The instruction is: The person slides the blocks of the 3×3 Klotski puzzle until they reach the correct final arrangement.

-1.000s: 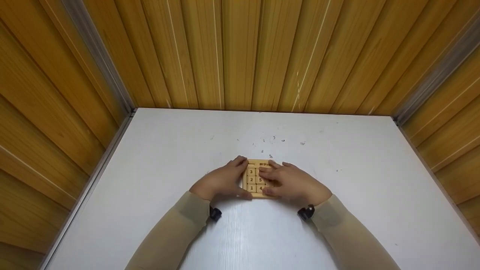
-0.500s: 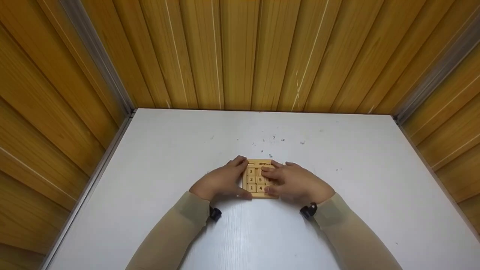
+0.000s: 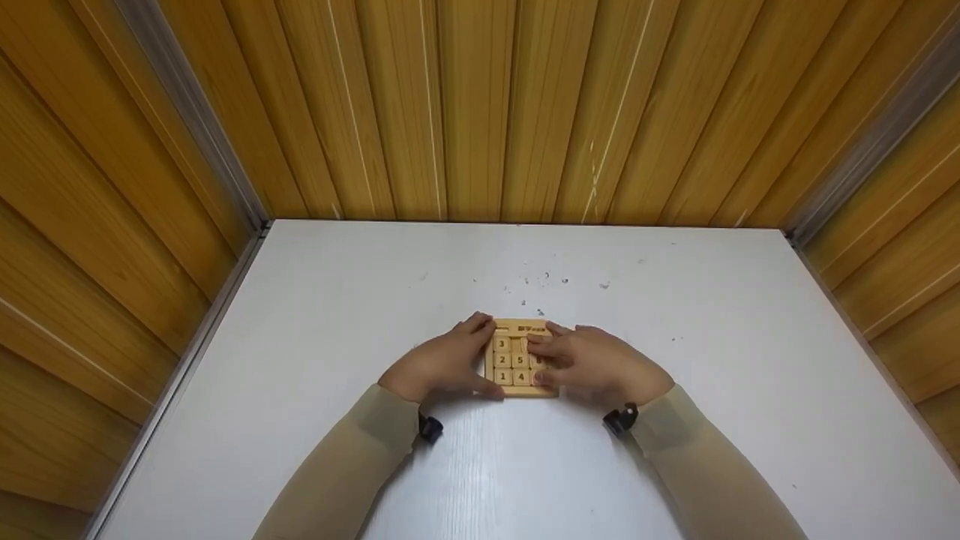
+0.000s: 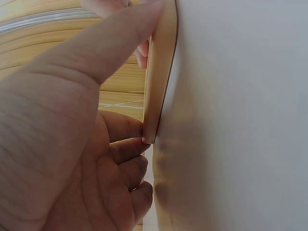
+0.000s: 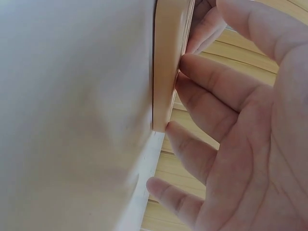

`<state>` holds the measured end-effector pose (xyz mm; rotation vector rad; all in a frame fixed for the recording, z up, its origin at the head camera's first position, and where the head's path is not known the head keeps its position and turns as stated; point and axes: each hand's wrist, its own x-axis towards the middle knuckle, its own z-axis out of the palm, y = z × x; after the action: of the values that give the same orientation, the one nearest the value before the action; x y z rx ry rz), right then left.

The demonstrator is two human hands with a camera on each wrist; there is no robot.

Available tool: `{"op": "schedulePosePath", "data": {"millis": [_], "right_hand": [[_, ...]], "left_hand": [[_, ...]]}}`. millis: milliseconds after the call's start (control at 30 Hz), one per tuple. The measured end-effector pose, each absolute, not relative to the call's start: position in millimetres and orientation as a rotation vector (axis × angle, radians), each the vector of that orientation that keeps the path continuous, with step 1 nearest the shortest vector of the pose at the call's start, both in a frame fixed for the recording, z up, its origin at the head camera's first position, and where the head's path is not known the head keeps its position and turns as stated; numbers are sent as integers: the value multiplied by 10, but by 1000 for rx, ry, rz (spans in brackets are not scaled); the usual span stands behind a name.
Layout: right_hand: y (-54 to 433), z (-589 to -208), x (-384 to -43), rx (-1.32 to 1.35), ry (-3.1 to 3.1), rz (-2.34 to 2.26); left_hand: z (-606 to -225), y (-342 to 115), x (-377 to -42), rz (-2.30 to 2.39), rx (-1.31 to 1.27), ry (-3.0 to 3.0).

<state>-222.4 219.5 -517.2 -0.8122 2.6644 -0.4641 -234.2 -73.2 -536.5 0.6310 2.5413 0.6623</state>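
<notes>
A wooden number slide puzzle [image 3: 517, 391] lies flat on the white table. Tiles 3, 2 and 1 run down its left column. In the middle column, 5 and 4 show below a bare slot partly beside the fingers. My left hand [image 3: 442, 360] grips the puzzle's left side, thumb at the near edge and fingertips at the far corner; the left wrist view shows the frame [image 4: 160, 72] between them. My right hand [image 3: 589, 364] lies over the right column with extended fingertips on the tiles, hiding most of that column. In the right wrist view the fingers [image 5: 197, 103] meet the frame's top.
The white table [image 3: 337, 292] carries small dark scuff marks [image 3: 562, 280] beyond the puzzle. Wood-patterned panels [image 3: 480, 112] stand at the back and both sides. A black strap [image 3: 620, 420] sits at the right wrist, with another strap [image 3: 430, 428] at the left.
My right hand has slid slightly to the right over the tiles, uncovering more of the middle column and the slot at its top. The left hand keeps its place.
</notes>
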Motion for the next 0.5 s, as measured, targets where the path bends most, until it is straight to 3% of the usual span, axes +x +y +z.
{"op": "schedulePosePath", "data": {"millis": [500], "right_hand": [[2202, -5142, -2225, -741, 2703, -438]], "left_hand": [[-5366, -736, -2345, 662, 636, 2548]]}}
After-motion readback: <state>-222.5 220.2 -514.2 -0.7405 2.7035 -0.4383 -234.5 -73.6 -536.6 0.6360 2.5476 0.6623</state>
